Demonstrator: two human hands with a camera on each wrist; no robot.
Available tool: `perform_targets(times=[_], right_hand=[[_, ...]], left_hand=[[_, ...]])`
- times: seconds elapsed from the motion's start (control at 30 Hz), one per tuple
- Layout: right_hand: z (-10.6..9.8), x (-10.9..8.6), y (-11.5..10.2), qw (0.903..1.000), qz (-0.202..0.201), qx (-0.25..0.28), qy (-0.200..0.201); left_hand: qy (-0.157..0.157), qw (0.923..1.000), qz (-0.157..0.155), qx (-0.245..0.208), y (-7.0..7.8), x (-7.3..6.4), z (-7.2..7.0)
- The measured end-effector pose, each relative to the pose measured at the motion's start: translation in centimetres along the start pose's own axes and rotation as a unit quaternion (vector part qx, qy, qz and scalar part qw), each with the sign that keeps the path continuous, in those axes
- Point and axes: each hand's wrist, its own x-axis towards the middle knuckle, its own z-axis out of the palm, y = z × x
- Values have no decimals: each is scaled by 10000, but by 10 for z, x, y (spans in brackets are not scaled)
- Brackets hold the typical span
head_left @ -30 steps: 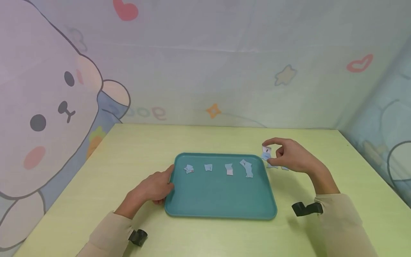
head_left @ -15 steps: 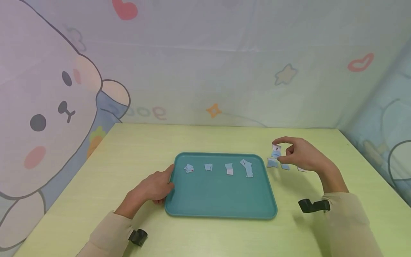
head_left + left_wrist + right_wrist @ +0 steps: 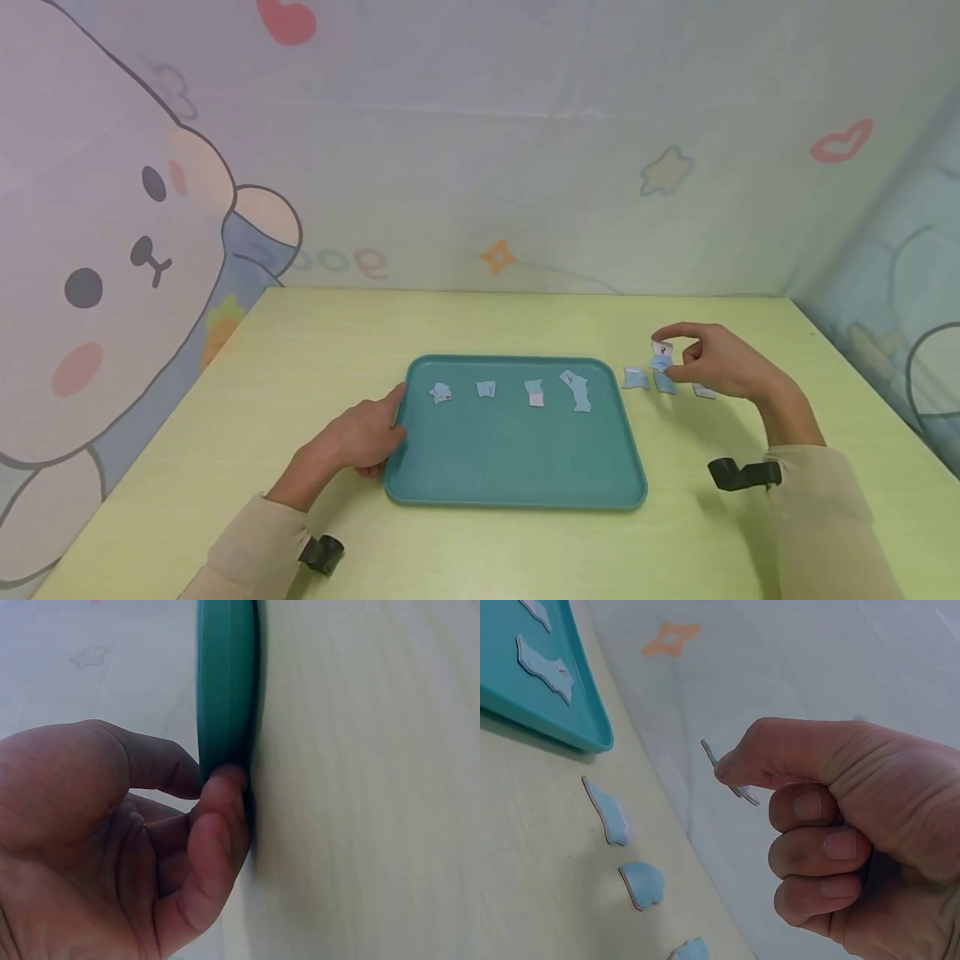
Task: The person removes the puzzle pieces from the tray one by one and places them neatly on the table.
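My left hand [image 3: 367, 435] grips the left rim of a teal tray [image 3: 513, 462]. In the left wrist view its thumb lies on one side of the tray edge [image 3: 225, 682] and its fingers curl against the other. My right hand [image 3: 723, 362] pinches a small blue-and-white puzzle piece [image 3: 662, 349] between thumb and index finger, raised above the table right of the tray. The right wrist view shows this piece [image 3: 748, 796] nearly edge-on, with the other fingers folded into the palm. Several irregular light-blue pieces lie in a row along the tray's far side, among them a long one [image 3: 578, 392].
Loose pieces lie on the pale yellow-green table [image 3: 480, 550] right of the tray: one [image 3: 636, 378] beside its rim, another [image 3: 664, 383] below the held piece, and a third [image 3: 705, 390] partly behind my right hand. A patterned cloth backdrop [image 3: 480, 167] stands behind the table.
My right hand has moved to the right with the pinched piece, away from the tray's far right corner, uncovering more of the loose pieces. The left hand and tray stay in place.
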Motion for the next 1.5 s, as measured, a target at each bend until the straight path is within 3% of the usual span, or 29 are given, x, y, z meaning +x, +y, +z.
perform_targets(times=[0.43, 0.73, 1.5], right_hand=[[-11, -5, 13, 9996, 229, -157, 88], [-18, -9, 23, 9974, 324, -618, 200], [-24, -15, 47, 9961, 406, -766, 163]], left_hand=[[10, 10000, 33, -17, 1, -1, -1], [5, 10000, 52, -75, -1, -2, -1], [-4, 10000, 69, -61, -2, -2, -1]])
